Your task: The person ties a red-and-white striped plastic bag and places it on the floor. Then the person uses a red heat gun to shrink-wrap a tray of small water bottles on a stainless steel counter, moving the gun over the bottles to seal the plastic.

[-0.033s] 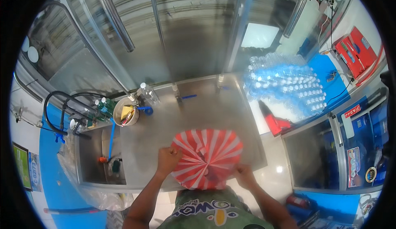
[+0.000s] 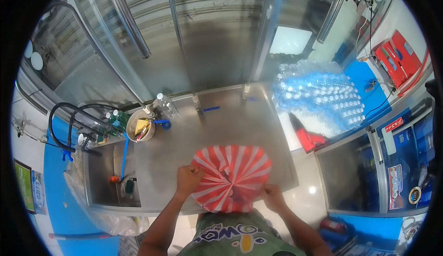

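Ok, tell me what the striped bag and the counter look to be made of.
Striped bag: looks like thin plastic film, red and white, slightly glossy; it crumples into fine folds where the left hand and right hand grip its edges. Counter: most likely stainless steel, brushed and dull grey; it gives soft blurred reflections and runs on into a sink of the same metal.

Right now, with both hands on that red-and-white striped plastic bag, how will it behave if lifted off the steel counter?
The striped bag is probably floppy: it wrinkles and bunches where the left hand and right hand pinch it. It likely weighs little; it looks thin and puffed up. It may slide easily on the smooth steel counter.
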